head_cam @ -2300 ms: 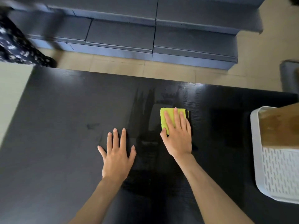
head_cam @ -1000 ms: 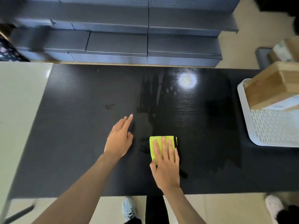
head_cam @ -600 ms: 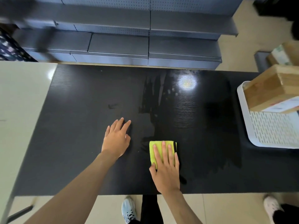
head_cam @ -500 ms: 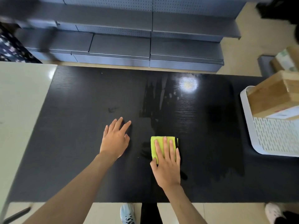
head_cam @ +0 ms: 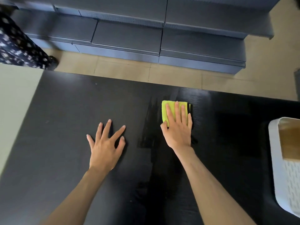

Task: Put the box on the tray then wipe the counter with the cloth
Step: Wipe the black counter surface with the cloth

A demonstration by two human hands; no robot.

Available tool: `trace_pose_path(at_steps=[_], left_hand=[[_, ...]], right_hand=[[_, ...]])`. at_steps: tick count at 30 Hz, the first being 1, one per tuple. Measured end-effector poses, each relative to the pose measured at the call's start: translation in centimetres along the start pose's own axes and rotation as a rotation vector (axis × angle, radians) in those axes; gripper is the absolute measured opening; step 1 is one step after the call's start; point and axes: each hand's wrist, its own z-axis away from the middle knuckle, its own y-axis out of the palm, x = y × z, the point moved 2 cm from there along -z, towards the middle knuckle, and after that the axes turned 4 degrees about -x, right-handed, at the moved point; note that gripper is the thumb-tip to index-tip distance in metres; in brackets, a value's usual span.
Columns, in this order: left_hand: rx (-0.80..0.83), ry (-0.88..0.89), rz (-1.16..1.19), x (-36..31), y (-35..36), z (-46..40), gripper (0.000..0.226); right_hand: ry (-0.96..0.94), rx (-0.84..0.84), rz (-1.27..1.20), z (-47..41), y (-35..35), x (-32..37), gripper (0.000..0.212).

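Note:
A folded yellow-green cloth (head_cam: 165,109) lies flat on the black counter (head_cam: 65,127), toward its far edge. My right hand (head_cam: 177,127) presses down on the cloth with the fingers flat over it. My left hand (head_cam: 106,143) rests palm down on the counter to the left, fingers spread, holding nothing. A brown cardboard box (head_cam: 290,140) sits in the white perforated tray (head_cam: 276,168) at the right edge, both cut off by the frame. A darker wet streak (head_cam: 149,127) runs between my hands.
Grey-blue shelving units (head_cam: 129,38) stand beyond the counter across a strip of beige floor (head_cam: 129,70). A pale surface (head_cam: 14,103) adjoins the counter on the left. A person's dark patterned garment (head_cam: 17,47) shows at the far left.
My right hand has pushed the cloth away from me, from near the counter's front edge toward its far edge. My left hand stays flat with fingers spread wider. The view tilted forward.

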Motion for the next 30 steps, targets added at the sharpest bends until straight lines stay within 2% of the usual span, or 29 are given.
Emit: trace_pose_path(at_steps=[8,15,20,26,30], left_hand=[[0.025,-0.013,0.0,-0.3,-0.2,-0.6,0.051],[0.022,-0.006,0.009,-0.5,0.0,-0.7,0.051],[0.065,-0.01,0.004,-0.4,-0.5,-0.7,0.048],[0.209,0.056,-0.011,0.5,-2.2,0.3,0.054],[0.2,0.116,-0.049,2.1,-3.7,5.1,0.061]], right_hand=[[-0.026,0.037,0.005,-9.1,-1.2,0.3,0.074],[-0.045,0.059,0.035,-9.5,-1.0,0.6,0.075],[-0.073,0.106,0.037,-3.2,-0.4,2.4,0.076],[-0.038,0.098,0.038,10.9,1.2,6.2,0.076],[-0.032,0.076,0.06,20.3,2.3,8.4,0.076]])
